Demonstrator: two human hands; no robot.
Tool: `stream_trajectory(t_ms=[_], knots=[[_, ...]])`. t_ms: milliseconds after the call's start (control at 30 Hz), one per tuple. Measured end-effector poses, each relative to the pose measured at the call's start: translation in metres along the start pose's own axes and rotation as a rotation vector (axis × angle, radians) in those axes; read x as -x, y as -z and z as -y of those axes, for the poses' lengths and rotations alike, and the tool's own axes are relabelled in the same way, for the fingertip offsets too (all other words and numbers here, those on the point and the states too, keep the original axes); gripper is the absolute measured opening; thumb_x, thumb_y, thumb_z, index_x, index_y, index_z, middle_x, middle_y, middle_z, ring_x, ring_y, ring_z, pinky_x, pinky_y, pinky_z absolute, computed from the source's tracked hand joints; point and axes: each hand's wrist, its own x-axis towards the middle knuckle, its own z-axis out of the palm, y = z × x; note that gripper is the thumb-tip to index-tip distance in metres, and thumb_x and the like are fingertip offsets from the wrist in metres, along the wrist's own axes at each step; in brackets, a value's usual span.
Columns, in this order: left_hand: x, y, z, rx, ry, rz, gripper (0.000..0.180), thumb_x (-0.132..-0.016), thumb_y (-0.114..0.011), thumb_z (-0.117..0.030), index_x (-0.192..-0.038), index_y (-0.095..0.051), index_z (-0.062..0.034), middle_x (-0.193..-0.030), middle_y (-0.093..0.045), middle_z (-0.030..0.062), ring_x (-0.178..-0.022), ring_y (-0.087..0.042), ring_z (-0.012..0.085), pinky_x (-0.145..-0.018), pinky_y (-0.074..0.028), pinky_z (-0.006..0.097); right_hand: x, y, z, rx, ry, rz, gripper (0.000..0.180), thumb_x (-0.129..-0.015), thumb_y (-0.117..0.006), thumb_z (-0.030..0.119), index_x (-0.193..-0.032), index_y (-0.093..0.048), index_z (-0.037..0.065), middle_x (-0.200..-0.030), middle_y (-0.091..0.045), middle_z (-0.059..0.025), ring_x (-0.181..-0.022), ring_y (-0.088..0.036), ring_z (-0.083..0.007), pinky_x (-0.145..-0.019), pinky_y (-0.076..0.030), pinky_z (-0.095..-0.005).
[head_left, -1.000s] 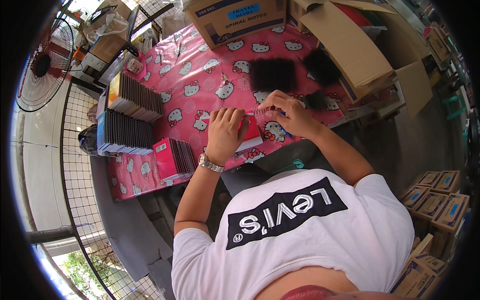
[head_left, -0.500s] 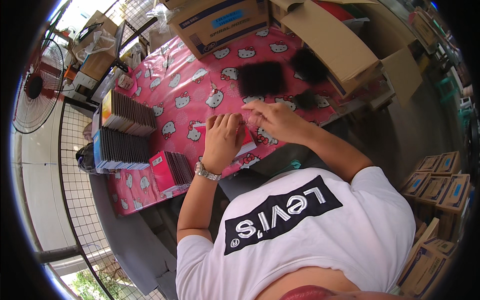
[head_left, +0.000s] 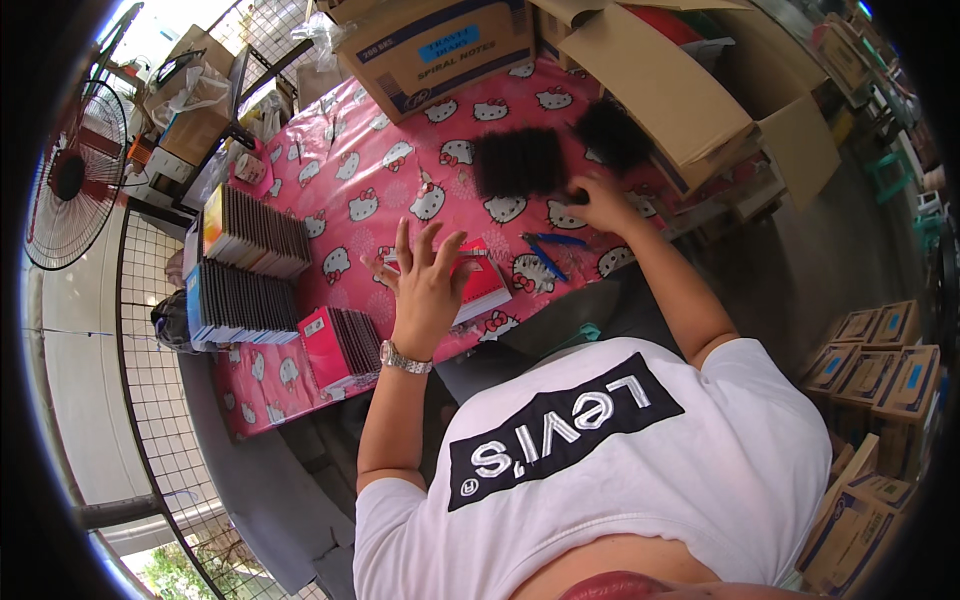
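- Head view, nearest first: the left hand [head_left: 425, 290] lies flat with fingers spread wide on a small red notebook [head_left: 478, 285], pressing it to the worktop [head_left: 330, 170], which wears a pink cartoon-cat cloth; a metal watch [head_left: 405, 358] sits at its wrist.
- Just left of that hand, a row of red-covered notebooks [head_left: 340, 345] stands on edge; farther left are two longer rows of notebooks [head_left: 250, 270].
- Right of the left hand, near the red notebook, lie blue-handled pliers [head_left: 548, 250].
- Beyond the pliers, the right hand [head_left: 598, 205] reaches out, fingers curled down onto the cloth beside a pile of black spiral coils [head_left: 518, 160]; whether it grips anything I cannot tell.
- Past the right hand lies a second dark coil pile [head_left: 612, 135], then open cardboard boxes [head_left: 440, 45].
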Motion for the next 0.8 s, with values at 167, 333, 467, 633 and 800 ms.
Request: stream_trajectory(t_ms=[167,333,467,633,800], knots=[[0.006,-0.011,0.016,0.249,0.048,0.104,0.023,-0.083,-0.075,-0.026,-0.103,-0.066,-0.0163,-0.101,-0.062,0.0041,-0.107,-0.055,0.0294,-0.092,-0.036,0.056,-0.03,0.035,0.1,-0.966,0.216,0.661,0.045,-0.086,-0.071,0.03,-0.122,-0.065,0.003,-0.116,-0.065,-0.0074,-0.111,-0.059,-0.0182,-0.1,-0.042,-0.0309],[-0.003,-0.01,0.009,0.281,0.024,0.112,0.026,-0.08,-0.078,-0.028,-0.099,-0.066,-0.0144,-0.1,-0.061,0.0033,-0.102,-0.055,0.0283,-0.084,-0.037,0.048,-0.032,0.046,0.112,-1.337,0.164,0.824,0.054,-0.084,-0.072,0.038,-0.123,-0.064,0.0,-0.119,-0.061,-0.0077,-0.11,-0.058,-0.0168,-0.095,-0.045,-0.0314],[-0.003,-0.014,0.013,0.311,0.023,0.077,0.031,-0.078,-0.08,-0.029,-0.099,-0.065,-0.0128,-0.099,-0.061,0.0035,-0.101,-0.056,0.0281,-0.084,-0.037,0.046,-0.038,0.049,0.117,-0.207,0.391,0.497,0.052,-0.083,-0.073,0.036,-0.123,-0.065,0.003,-0.106,-0.06,-0.0049,-0.099,-0.06,-0.0179,-0.09,-0.047,-0.0308],[-0.004,-0.01,0.013,0.347,0.066,0.109,0.035,-0.076,-0.08,-0.028,-0.101,-0.063,-0.0108,-0.099,-0.061,0.0041,-0.102,-0.056,0.028,-0.084,-0.038,0.045,-0.039,0.06,0.129,-0.431,0.284,0.681,0.049,-0.085,-0.072,0.03,-0.125,-0.063,0.002,-0.113,-0.066,-0.0056,-0.105,-0.061,-0.0135,-0.096,-0.044,-0.0274],[-0.004,-0.009,0.009,0.343,0.06,0.087,0.036,-0.075,-0.082,-0.023,-0.1,-0.062,-0.0062,-0.098,-0.062,0.0082,-0.1,-0.056,0.0309,-0.086,-0.041,0.043,-0.04,0.05,0.12,-1.012,0.286,0.855,0.052,-0.078,-0.077,0.033,-0.118,-0.066,0.003,-0.113,-0.061,-0.0095,-0.102,-0.061,-0.0171,-0.092,-0.046,-0.0293]])
